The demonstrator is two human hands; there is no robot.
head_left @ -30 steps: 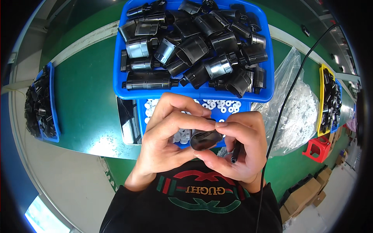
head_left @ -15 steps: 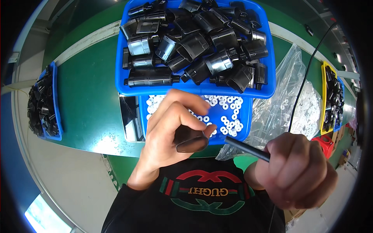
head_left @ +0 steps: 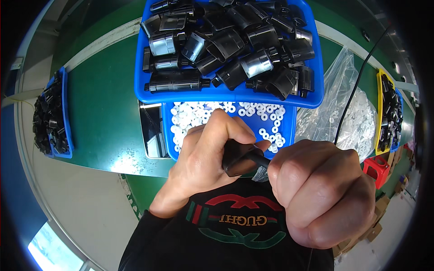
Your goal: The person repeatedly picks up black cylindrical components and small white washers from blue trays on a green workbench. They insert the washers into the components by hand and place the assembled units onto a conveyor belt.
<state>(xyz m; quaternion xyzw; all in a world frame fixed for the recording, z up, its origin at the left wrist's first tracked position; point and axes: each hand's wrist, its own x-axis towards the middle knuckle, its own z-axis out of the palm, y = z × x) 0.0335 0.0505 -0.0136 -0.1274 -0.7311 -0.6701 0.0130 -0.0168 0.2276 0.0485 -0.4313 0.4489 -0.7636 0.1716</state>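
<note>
My left hand (head_left: 199,156) is closed round a black plastic housing (head_left: 231,163), its open end turned toward my right hand. My right hand (head_left: 323,194) makes a fist round a thin dark rod (head_left: 258,159). The rod's tip meets the housing's open end and seems to go inside; how deep is hidden. Just beyond my hands lies a blue tray (head_left: 291,122) with white ring washers (head_left: 187,118). Behind and above it, a larger blue bin (head_left: 217,95) is heaped with black housings, some with silvery metal sleeves.
A clear plastic bag (head_left: 323,101) of white pieces lies to the right, crossed by a black cable (head_left: 355,92). A flat phone-like thing (head_left: 151,128) sits left of the washers. Filled bins stand far left (head_left: 68,115) and far right (head_left: 380,117), near a red stool (head_left: 377,169).
My right hand has moved left, bringing the rod from apart to the housing's open end. My left hand has shifted slightly right with the housing.
</note>
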